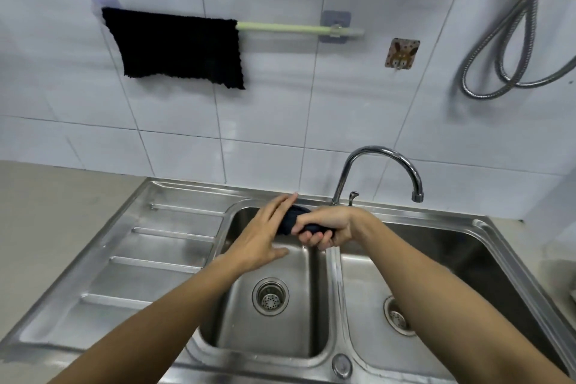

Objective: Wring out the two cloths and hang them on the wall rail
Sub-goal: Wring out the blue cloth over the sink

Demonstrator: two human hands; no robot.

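Note:
One dark cloth (174, 47) hangs spread over the left part of the pale green wall rail (296, 29). A second dark cloth (294, 218) is bunched into a tight roll above the left sink basin (280, 321). My right hand (325, 227) is clenched around that roll. My left hand (265, 237) lies flat against the roll's left end, fingers straight and together, not wrapped around it. Most of the rolled cloth is hidden inside my right fist.
A curved chrome tap (380, 165) rises behind the divider of the steel double sink, its spout over the right basin (452, 259). A ribbed draining board (131, 259) lies to the left. A wall hook (401, 53) and a looped metal hose (511, 40) hang at the right.

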